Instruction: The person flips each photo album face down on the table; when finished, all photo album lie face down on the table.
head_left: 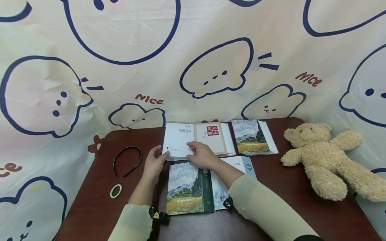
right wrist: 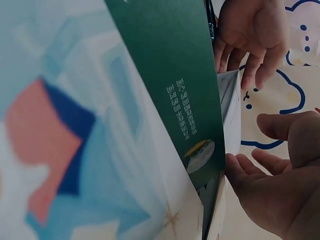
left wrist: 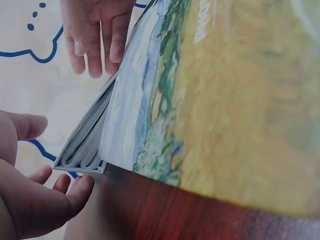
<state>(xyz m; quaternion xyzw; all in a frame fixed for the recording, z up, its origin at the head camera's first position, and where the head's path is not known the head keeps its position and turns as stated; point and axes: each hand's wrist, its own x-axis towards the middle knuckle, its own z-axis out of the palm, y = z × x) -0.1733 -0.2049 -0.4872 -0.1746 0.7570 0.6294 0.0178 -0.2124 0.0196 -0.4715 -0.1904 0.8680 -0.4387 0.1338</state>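
Observation:
My left hand (head_left: 155, 162) is beside the lower left corner of a white album (head_left: 178, 140) lying at the back of the table, its fingertips at that edge. From the other side my right hand (head_left: 202, 154) reaches over the album's lower right part, fingers relaxed. In the left wrist view, the thick edge of the white album (left wrist: 85, 132) shows pages, and the left hand's thumb stands apart from it. The right wrist view has the right hand's fingertips (right wrist: 235, 167) at the album's side, thumb also apart. A landscape-covered photo album (head_left: 185, 192) with a green spine lies in front.
A pale blue album (head_left: 235, 164) lies partly under the right forearm. To the right are a beige album (head_left: 212, 147) and another landscape album (head_left: 250, 137). A teddy bear (head_left: 325, 154) lies at the right, a black headband (head_left: 141, 157) and a green ring (head_left: 116, 191) at the left.

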